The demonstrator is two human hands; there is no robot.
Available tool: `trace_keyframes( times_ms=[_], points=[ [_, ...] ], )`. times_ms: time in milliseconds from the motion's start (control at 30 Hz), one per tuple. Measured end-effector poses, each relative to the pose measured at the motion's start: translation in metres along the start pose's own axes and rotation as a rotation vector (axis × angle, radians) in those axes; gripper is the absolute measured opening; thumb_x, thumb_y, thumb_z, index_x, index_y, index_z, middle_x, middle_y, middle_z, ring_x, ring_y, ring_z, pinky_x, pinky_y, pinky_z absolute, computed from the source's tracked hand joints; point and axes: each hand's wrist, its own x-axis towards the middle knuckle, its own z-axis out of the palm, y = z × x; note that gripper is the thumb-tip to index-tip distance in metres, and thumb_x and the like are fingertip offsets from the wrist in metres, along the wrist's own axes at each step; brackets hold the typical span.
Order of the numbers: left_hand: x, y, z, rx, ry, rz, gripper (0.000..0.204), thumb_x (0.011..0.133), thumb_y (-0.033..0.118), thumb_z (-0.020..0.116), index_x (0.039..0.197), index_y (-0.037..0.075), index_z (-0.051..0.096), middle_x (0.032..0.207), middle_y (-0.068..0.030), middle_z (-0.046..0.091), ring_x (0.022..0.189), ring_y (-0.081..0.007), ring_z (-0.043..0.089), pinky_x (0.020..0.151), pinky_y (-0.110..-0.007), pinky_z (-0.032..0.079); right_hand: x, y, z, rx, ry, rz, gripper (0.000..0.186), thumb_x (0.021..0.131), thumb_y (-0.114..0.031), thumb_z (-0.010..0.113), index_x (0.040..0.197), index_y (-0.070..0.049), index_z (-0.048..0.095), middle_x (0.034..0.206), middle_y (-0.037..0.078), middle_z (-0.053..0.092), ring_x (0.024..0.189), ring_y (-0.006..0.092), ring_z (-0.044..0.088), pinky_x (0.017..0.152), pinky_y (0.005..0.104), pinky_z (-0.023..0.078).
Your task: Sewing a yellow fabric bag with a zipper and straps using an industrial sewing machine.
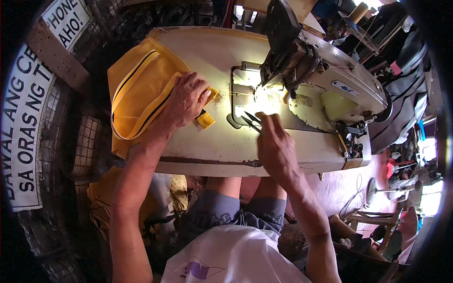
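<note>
My left hand (185,100) is closed over a yellow strap (123,96) with a dark stripe, pressing its end toward the tabletop. The strap loops over a yellow fabric piece (144,59) that looks like a bag panel. A short yellow tab (205,120) sticks out below my fingers. Thin threads (238,93) run from the strap's end toward the lit needle area of the sewing machine (278,61). In my right hand (277,144) is a pair of thread snips (251,119), blades apart and pointing left, just below those threads.
The pale sewing table (198,52) has a worn front edge above my knees. More yellow fabric (106,193) hangs low at the left. A thread cone (358,12) stands behind the machine. Dark cloth (401,99) is piled at the right, near a fan (373,188).
</note>
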Motion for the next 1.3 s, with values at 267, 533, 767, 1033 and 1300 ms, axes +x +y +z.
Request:
trace_keyframes(
  times_ms=[267,533,767,1033,1300],
  points=[
    [0.001,0.000,-0.003,0.020,0.022,0.025,0.016,0.091,0.016,0.059,0.103,0.006,0.060,0.103,-0.0127,0.055,0.103,-0.0338,0.051,0.096,-0.049,0.040,0.078,-0.038,0.037,-0.286,-0.001,-0.008,0.013,0.088,-0.013,0.059,0.094,-0.002,0.058,0.086,0.016,0.060,0.067,0.0304,0.067,0.054,0.0424,0.054],
    [0.001,0.003,-0.007,-0.008,-0.002,0.039,0.016,0.089,0.017,0.062,0.100,0.005,0.062,0.101,-0.0114,0.055,0.104,-0.0321,0.052,0.095,-0.047,0.041,0.088,-0.022,0.057,0.000,0.071,-0.015,0.020,0.093,-0.022,0.061,0.085,-0.003,0.063,0.080,0.018,0.066,0.068,0.0368,0.068,0.056,0.0453,0.053],
    [0.002,0.014,-0.003,-0.031,-0.041,0.118,0.015,0.089,0.020,0.065,0.093,0.005,0.063,0.097,-0.0115,0.055,0.103,-0.0312,0.053,0.094,-0.046,0.042,0.062,-0.016,0.060,-0.039,0.059,0.055,0.021,0.095,-0.026,0.060,0.099,-0.005,0.057,0.087,0.017,0.062,0.069,0.0366,0.066,0.058,0.0468,0.052],
    [0.002,0.012,-0.006,-0.026,-0.037,0.124,0.016,0.087,0.022,0.068,0.091,0.007,0.063,0.095,-0.0116,0.054,0.101,-0.0317,0.053,0.091,-0.046,0.041,0.073,-0.024,0.062,-0.086,0.016,0.077,0.020,0.090,-0.024,0.065,0.097,-0.006,0.057,0.084,0.015,0.065,0.066,0.0374,0.065,0.056,0.0480,0.052],
    [0.002,0.010,-0.005,-0.057,-0.049,0.080,0.015,0.084,0.019,0.068,0.091,0.007,0.063,0.094,-0.0110,0.054,0.099,-0.0310,0.052,0.091,-0.046,0.041,0.073,-0.028,0.063,-0.021,0.125,0.105,0.019,0.092,-0.022,0.063,0.092,-0.005,0.055,0.078,0.016,0.064,0.065,0.0387,0.065,0.056,0.0495,0.051]
  ],
)
